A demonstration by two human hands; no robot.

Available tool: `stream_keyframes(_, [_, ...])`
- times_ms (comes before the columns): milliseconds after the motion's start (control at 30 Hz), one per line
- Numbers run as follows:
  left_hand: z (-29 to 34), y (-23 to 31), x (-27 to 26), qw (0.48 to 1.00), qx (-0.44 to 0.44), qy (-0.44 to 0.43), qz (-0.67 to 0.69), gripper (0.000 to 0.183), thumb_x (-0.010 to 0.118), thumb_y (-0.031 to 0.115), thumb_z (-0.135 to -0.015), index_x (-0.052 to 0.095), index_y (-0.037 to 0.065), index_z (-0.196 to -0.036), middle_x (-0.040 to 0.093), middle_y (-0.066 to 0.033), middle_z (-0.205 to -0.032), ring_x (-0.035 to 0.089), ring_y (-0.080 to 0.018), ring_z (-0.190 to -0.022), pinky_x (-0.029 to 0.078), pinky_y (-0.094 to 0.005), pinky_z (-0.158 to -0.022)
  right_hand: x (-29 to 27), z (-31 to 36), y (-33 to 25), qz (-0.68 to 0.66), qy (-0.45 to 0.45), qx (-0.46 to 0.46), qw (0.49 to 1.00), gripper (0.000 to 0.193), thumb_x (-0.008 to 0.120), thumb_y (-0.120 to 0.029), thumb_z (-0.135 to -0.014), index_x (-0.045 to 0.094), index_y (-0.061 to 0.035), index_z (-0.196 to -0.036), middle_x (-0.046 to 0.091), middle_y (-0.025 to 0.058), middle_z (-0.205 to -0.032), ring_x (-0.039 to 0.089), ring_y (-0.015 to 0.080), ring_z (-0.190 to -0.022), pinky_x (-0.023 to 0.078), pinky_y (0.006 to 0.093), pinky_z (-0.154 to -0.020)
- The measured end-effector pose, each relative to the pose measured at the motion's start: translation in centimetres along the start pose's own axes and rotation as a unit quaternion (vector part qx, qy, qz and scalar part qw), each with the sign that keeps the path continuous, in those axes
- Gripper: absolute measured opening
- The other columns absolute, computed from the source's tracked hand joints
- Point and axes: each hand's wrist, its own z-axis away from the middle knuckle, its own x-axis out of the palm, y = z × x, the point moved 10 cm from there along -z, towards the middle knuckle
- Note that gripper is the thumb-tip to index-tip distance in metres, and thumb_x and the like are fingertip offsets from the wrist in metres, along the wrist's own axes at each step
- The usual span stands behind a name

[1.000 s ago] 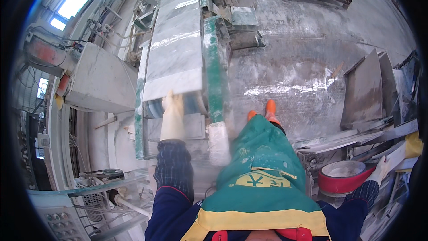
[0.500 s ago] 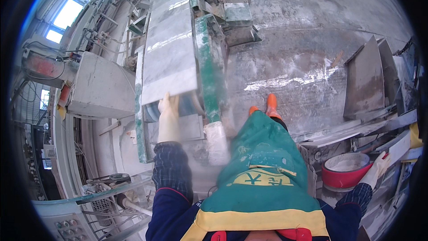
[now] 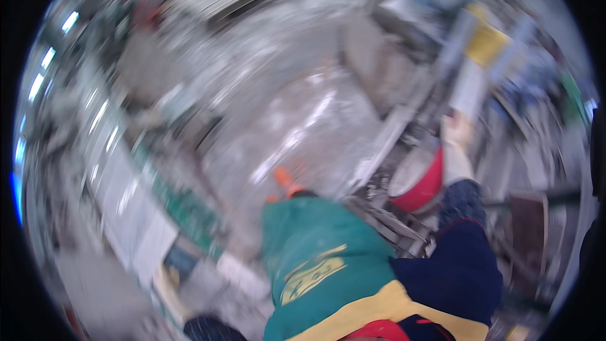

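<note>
The picture is smeared by motion. At lower left, my left hand [image 3: 167, 285], in a pale glove, touches the near end of a whitish, grey-veined stone slab [image 3: 136, 218]; blur hides how its fingers lie. The slab is on a long conveyor bed with a green side rail [image 3: 183, 211]. Over on the right, my right hand [image 3: 457, 132], also gloved, is closed on the near end of a narrow white slab [image 3: 469, 91]. Just below that hand stands a red round tub [image 3: 420, 189] with a greyish top.
Grey panels [image 3: 366, 50] lean beyond the tub, beside long pale strips [image 3: 394, 139]. A yellow piece [image 3: 486, 41] lies past the white slab. Wet floor [image 3: 265, 120] stretches ahead of my green apron [image 3: 328, 240] and orange boots [image 3: 287, 180]. A brown board [image 3: 529, 240] stands at right.
My view has swung to the right, so the conveyor now sits at lower left. My right arm reaches farther forward along the white slab. My left hand stays at the stone slab's end.
</note>
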Motion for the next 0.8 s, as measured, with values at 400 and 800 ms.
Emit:
stream_keyframes(400, [8.1, 12.7, 27.7, 0.752, 0.499, -0.036, -0.430, 0.034, 0.048, 0.016, -0.101, 0.055, -0.003, -0.128, 0.060, -0.0235, -0.122, 0.054, -0.0346, -0.116, 0.039, -0.0410, -0.104, 0.3, 2.4, -1.1, 0.001, -0.077, 0.000, 0.997, 0.069, 0.060, -0.043, -0.090, 0.040, -0.0132, -0.148, 0.036, 0.0164, -0.153, 0.031, 0.0378, -0.143, 0.028, 0.0444, -0.116])
stream_keyframes(800, [3.2, 8.2, 30.5, 0.717, 0.461, -0.046, -0.520, 0.036, 0.047, 0.010, -0.095, 0.058, -0.005, -0.125, 0.056, -0.0279, -0.131, 0.047, -0.0470, -0.123, 0.033, -0.0498, -0.109, -1.3, 3.9, -1.8, -0.022, -0.078, 0.000, 0.997, 0.069, 0.061, -0.041, -0.089, 0.041, -0.0104, -0.147, 0.038, 0.0176, -0.152, 0.031, 0.0386, -0.142, 0.027, 0.0475, -0.116])
